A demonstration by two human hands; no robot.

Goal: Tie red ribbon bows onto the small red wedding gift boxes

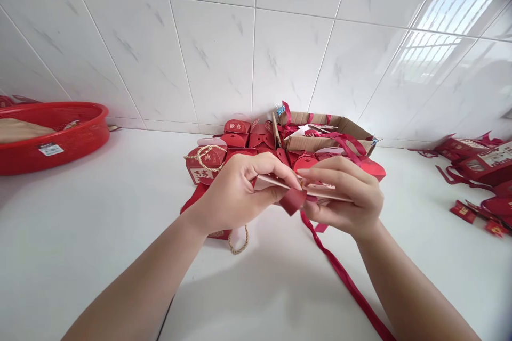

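In front of me, raised above the table, my left hand (244, 186) and my right hand (348, 192) meet at a pale pink card (330, 193) with thin edges. The left thumb and fingers pinch its left side along with a short red ribbon piece (293, 201). Right fingers close on the card's other half, and their tips touch near the middle. Below the right hand a long dark-red ribbon (340, 272) runs down toward the table's near edge; where its upper end goes is hidden by the fingers.
Behind my hands stand several red gift boxes (206, 157), some with rope handles (239, 242). A cardboard tray (312, 144) holding ribbons sits among them. At left is a red plastic basin (80, 138); more red boxes (476, 146) lie at right. A tiled wall (216, 53) backs the table.
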